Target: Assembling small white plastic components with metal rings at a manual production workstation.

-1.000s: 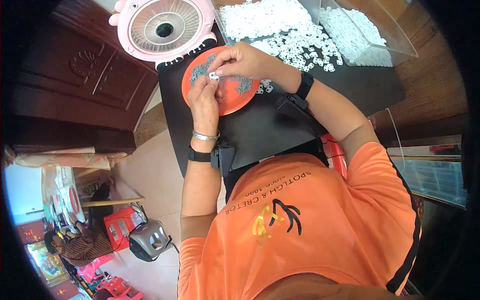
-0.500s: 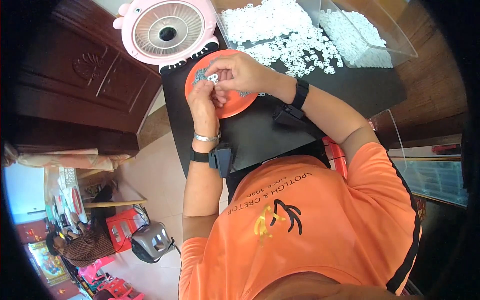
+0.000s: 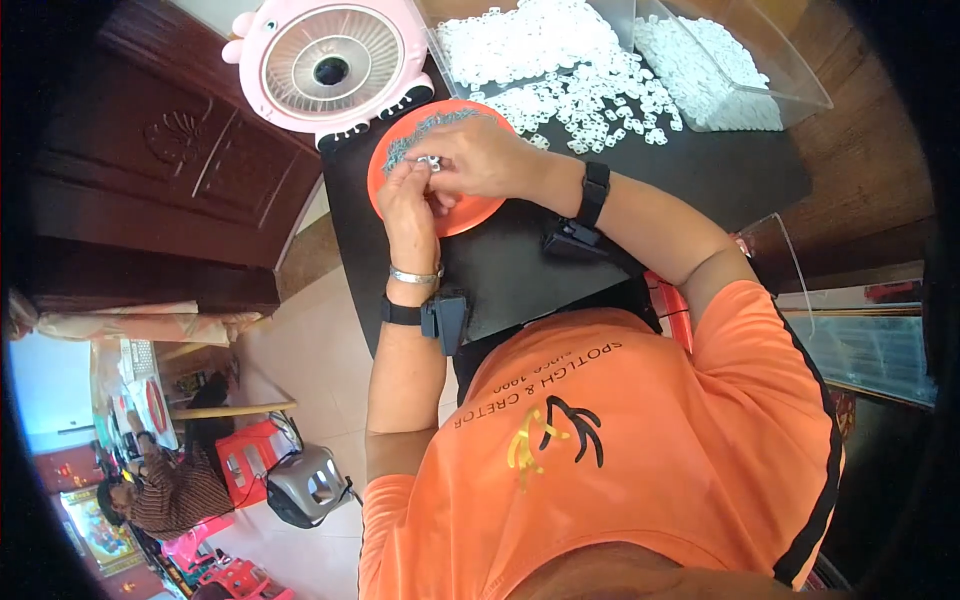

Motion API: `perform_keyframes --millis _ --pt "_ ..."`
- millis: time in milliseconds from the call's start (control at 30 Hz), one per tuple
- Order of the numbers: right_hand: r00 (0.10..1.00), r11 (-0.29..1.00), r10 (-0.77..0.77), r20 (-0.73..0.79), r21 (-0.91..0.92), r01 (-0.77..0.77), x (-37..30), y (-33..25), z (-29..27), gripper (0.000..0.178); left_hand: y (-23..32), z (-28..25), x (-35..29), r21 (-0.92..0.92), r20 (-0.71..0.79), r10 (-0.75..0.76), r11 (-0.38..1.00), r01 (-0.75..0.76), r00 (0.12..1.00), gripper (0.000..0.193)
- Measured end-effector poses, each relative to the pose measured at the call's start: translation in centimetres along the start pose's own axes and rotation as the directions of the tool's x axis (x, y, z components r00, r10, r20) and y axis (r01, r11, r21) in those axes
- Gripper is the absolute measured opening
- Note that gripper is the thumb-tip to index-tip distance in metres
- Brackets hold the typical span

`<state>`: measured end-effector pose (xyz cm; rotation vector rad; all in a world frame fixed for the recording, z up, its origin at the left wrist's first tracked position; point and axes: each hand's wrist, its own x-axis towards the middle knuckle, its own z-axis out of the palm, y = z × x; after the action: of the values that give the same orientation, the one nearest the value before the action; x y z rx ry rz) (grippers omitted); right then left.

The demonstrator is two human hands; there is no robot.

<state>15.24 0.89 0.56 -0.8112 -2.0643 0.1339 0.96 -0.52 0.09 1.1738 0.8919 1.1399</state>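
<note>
We can make out only one bit of legible txt: dark lettering [image 3: 540,385] across the front of the orange shirt [image 3: 640,450], upside down from our POV. We see 2 lines: a longer one in caps, approx. centre chest, w/ an "and" sign mid-line, plus a shorter one in smaller type nearer the hem, ending in a few digits. Toward the collar we also see a wordless logo: a yellow mark [image 3: 523,450] beside a black mark [image 3: 578,420], both brushstroke-like. Any txt on the colourful wall pic [image 3: 103,530], far L, is too sm. for us.
</note>
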Motion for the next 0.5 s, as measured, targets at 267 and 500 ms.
perform_keyframes --millis 267,500 --pt "1.000 0.997 0.021 0.012 0.074 -0.022 -0.10 -0.27 0.11 0.017 -0.69 -0.79 0.51 -0.052 -0.002 0.018 0.998 -0.018 1.000 0.021" --pt "0.997 0.991 0.044 0.059 0.127 -0.051 0.05 -0.58 0.06 0.013 -0.89 -0.83 0.49 -0.079 -0.003 0.040 0.996 -0.040 0.999 0.021"
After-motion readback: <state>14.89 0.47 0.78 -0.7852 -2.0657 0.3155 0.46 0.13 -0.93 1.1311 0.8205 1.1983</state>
